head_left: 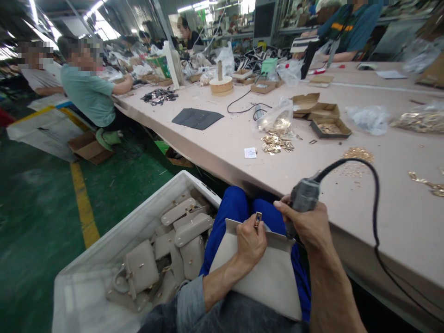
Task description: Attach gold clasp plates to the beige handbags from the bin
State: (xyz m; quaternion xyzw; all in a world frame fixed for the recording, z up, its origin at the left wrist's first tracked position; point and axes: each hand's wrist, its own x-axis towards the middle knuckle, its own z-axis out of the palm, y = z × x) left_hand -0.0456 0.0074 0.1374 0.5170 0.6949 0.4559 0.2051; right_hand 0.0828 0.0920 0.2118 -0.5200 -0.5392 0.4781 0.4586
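Note:
A beige handbag (267, 282) lies across my lap, its top edge turned toward the table. My left hand (251, 243) is closed at that edge, pinching a small gold metal clasp (258, 218) that pokes up between thumb and fingers. In my right hand (314, 226) is a grey corded electric screwdriver (304, 195), gripped round its body. Its lower end points down beside the bag's right top corner; whether the tip touches anything is hidden.
To my left, a white bin (86, 273) holds several beige bags (142, 266). On the table (222, 143) are gold metal fittings (276, 143), small gold pieces (359, 155), an open cardboard box (331, 128) and a dark flat panel (197, 118). The tool's black cord (376, 208) loops at right. Co-workers sit beyond.

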